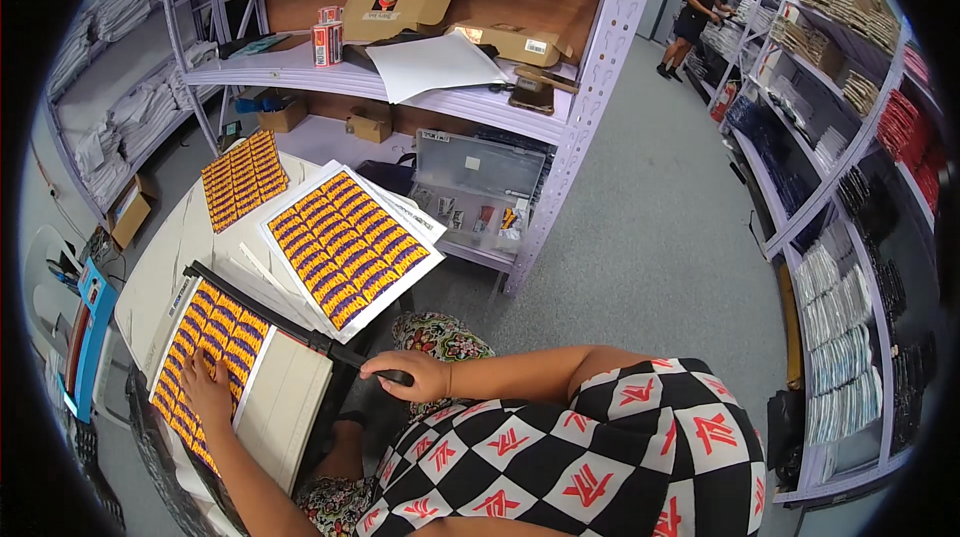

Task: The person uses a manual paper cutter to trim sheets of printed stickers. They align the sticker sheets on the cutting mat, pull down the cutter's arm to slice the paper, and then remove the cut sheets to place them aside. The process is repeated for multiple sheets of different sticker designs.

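A paper cutter point(300, 407) lies at the table's near edge, with an orange and purple sticker sheet point(182, 399) on its bed. My left hand point(208, 387) rests on that sheet, fingers apart. My right hand point(410, 374) grips the black cutter handle point(350, 358) at the right end of its arm, which lies along the sheet's far side. Beyond the cutter, a similar printed sheet point(345, 247) tops a stack of white paper. Another orange printed sheet point(243, 180) lies at the back left of the white table point(150, 257).
A lilac shelving unit point(580, 107) with boxes and paper stands behind the table. Racks of folded garments point(835, 307) line the right, more point(100, 147) the left. A person point(690, 22) stands at the far racks. A chair point(45, 237) is at left, a grey floor point(650, 237) at right.
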The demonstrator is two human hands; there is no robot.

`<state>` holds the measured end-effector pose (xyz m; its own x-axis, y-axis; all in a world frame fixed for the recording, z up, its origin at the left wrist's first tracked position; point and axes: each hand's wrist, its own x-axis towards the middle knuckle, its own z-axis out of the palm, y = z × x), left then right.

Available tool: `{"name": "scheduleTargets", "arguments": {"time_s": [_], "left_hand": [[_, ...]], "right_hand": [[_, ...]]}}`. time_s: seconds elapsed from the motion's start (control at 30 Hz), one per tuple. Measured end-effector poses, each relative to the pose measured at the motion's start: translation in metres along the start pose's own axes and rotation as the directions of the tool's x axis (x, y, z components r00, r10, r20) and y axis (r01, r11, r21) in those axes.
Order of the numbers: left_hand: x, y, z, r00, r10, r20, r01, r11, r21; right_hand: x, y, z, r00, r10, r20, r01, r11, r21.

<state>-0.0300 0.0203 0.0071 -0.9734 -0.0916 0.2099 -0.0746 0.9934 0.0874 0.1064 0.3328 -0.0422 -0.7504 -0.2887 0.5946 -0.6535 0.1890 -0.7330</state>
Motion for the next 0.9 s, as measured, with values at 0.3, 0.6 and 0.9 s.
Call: {"name": "scheduleTargets", "arguments": {"time_s": [0.3, 0.6, 0.9], "left_hand": [[0.003, -0.006, 0.005, 1.0, 0.019, -0.021, -0.019, 1.0, 0.001], [0.0, -0.001, -0.002, 1.0, -0.007, 0.019, 0.007, 1.0, -0.022], [-0.002, 0.005, -0.01, 0.999, -0.021, 0.046, 0.021, 1.0, -0.013]], "right_hand": [[0.0, 0.003, 0.001, 1.0, -0.011, -0.002, 0.011, 1.0, -0.003], [0.0, 0.003, 0.0, 0.999, -0.039, 0.01, 0.039, 0.998, -0.047], [-0.001, 0.005, 0.002, 1.0, -0.016, -0.02, 0.016, 1.0, -0.017]]}}
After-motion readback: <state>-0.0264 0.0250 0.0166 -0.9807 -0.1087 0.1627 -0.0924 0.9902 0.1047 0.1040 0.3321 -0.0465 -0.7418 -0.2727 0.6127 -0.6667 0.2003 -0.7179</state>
